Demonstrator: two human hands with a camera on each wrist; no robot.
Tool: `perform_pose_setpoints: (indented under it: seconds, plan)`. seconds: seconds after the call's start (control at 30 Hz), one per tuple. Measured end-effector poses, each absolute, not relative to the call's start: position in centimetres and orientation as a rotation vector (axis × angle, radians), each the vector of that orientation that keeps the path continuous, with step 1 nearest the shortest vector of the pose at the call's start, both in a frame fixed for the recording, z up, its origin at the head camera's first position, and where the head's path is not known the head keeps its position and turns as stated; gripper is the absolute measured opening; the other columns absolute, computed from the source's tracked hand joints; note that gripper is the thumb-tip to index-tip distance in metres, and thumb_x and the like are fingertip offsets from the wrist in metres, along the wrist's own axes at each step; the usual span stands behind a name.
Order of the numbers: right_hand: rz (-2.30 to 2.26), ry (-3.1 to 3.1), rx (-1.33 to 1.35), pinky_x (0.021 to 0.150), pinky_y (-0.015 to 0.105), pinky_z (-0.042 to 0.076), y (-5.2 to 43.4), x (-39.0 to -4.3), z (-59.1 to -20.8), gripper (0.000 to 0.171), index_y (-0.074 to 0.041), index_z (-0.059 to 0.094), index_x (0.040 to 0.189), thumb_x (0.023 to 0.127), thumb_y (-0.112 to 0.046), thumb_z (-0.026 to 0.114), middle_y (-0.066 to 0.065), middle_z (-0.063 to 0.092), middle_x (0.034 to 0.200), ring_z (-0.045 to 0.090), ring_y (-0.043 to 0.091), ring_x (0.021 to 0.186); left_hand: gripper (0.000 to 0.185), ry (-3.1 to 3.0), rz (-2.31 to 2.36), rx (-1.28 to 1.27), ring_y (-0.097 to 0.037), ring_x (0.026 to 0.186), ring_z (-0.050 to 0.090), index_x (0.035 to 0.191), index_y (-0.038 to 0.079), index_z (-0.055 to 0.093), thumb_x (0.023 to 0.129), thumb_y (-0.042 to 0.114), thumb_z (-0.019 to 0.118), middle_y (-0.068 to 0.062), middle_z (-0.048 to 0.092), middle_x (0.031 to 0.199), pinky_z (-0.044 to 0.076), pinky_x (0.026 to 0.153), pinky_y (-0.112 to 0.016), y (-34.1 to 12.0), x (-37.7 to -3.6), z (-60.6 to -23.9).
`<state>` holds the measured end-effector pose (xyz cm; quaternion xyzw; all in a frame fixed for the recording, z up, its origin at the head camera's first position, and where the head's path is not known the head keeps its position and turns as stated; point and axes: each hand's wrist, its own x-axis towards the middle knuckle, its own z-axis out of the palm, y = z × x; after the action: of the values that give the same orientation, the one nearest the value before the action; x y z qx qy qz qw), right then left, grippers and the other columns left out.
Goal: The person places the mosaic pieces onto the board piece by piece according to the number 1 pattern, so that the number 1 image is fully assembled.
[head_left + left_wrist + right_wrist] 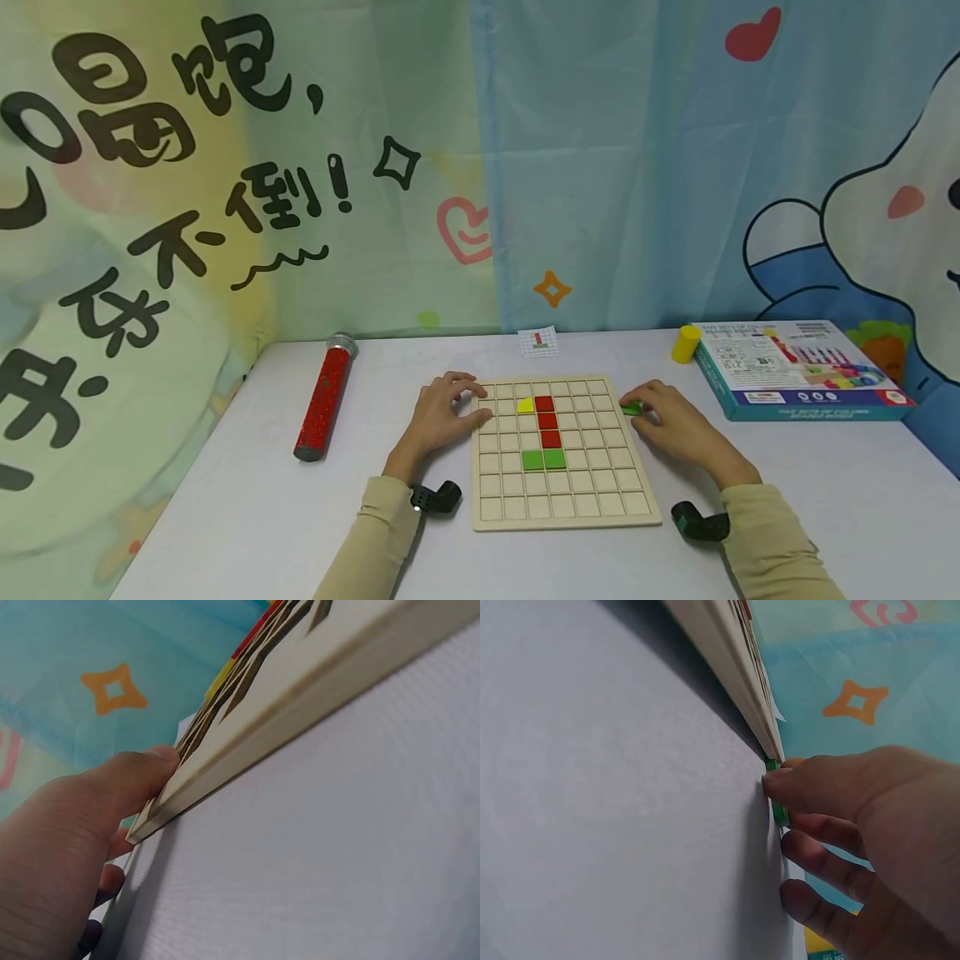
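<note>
A wooden grid board (591, 481) lies flat on the white table. Set in its squares are a yellow tile (525, 406), a column of red tiles (550, 439) and two green tiles (532, 460) side by side. My left hand (442, 412) holds the board at its far left corner, the thumb (142, 776) lying on the rim. Just beyond the right edge, my right hand (675, 423) pinches a loose green piece (781, 813) between thumb and fingers, close to the board's side. The fingers partly cover that piece.
A pattern card (538, 342) lies behind the board. At the back right are a yellow cylinder (686, 344) and a flat game box (802, 367). A red glittery tube (324, 404) lies at left. Behind the table (247, 500) hangs a printed curtain (615, 167).
</note>
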<state>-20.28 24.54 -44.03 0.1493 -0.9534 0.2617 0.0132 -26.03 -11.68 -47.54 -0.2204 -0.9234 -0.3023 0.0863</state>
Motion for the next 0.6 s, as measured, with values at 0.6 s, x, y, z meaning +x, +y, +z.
perform_pose_setpoints:
  seconds: [0.6]
  plan:
    - [0.831, -2.962, 0.372, 0.079, 0.04, 0.046, 24.68, -20.55, -44.13, 0.025, -0.005, 0.058, 0.112, 0.088, -0.009, 0.061, 0.009, 0.058, 0.106, 0.055, 0.022, 0.091, 0.029, -2.758, -0.907, -0.655, -0.019, 0.097, 0.055, 0.104, 0.027, 0.067, 0.08, 0.044, 0.07, -0.001, 0.058, 0.126, 0.034, 0.085, -0.037, -11.7, -25.99, -47.46]
